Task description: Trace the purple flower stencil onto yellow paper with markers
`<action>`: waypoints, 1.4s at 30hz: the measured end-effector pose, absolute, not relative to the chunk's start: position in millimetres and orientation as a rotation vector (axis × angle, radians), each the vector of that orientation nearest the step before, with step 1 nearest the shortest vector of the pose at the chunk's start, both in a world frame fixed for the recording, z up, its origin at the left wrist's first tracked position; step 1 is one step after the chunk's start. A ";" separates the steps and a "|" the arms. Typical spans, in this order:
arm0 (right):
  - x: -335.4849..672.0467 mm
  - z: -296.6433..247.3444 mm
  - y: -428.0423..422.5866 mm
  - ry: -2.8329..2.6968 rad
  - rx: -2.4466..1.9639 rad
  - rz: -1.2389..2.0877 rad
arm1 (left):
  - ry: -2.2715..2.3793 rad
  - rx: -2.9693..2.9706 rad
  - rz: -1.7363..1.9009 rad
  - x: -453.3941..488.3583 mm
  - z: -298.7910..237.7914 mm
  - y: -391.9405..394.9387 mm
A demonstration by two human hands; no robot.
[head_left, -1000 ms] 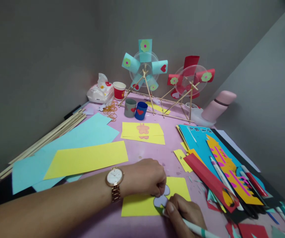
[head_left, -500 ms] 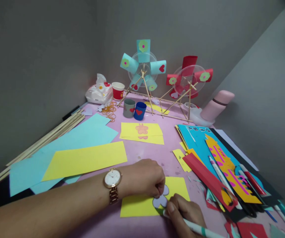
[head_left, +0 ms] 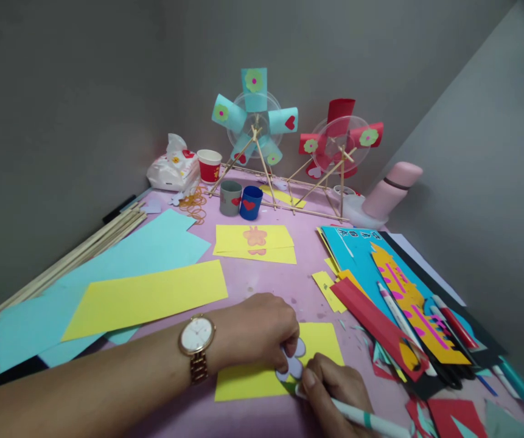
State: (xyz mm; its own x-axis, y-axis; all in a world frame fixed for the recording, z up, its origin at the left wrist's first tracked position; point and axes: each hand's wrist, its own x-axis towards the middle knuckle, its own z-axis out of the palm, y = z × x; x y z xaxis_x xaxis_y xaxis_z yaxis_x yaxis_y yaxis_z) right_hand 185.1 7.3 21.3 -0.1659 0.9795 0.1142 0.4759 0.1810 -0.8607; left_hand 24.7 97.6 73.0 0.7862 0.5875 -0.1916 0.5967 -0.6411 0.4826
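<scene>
A lilac paper cutout with rounded lobes (head_left: 294,368) lies on a yellow sheet (head_left: 241,386) at the near middle of the table. My left hand (head_left: 266,331), wearing a gold watch (head_left: 196,334) on its wrist, has its fingers curled and presses the cutout down with its fingertips, covering part of it. In my right hand (head_left: 337,386) is a white marker with a green band (head_left: 364,418), held like a pen. Its tip end is by the cutout's lower edge, where a dark green patch shows on the yellow sheet.
Yellow and light blue sheets (head_left: 170,249) lie left, beside wooden sticks (head_left: 83,255). Ahead stand two paper-bladed wheels on stick frames, a blue one (head_left: 255,91) and a red one (head_left: 341,118). Coloured card (head_left: 362,261), markers and red scraps (head_left: 456,417) crowd the right side, near a pink bottle (head_left: 392,190).
The view has shifted slightly, so most things sit a little further left. My left fingertips have moved lower on the lilac cutout. The right hand keeps the marker at its lower edge.
</scene>
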 end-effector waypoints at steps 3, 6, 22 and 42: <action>186.1 22.3 7.8 -1.751 -1.393 0.914 | 0.885 2.443 -0.028 24.4 72.2 98.0; 186.8 23.1 8.1 -1.747 -1.394 0.931 | 0.881 2.441 -0.029 23.9 72.2 98.1; 185.3 21.3 9.5 -1.580 -1.482 0.939 | 0.892 2.430 -0.028 23.4 74.5 96.9; 188.4 27.5 32.3 -0.708 -1.229 1.330 | 0.954 2.436 -0.073 23.0 83.1 92.5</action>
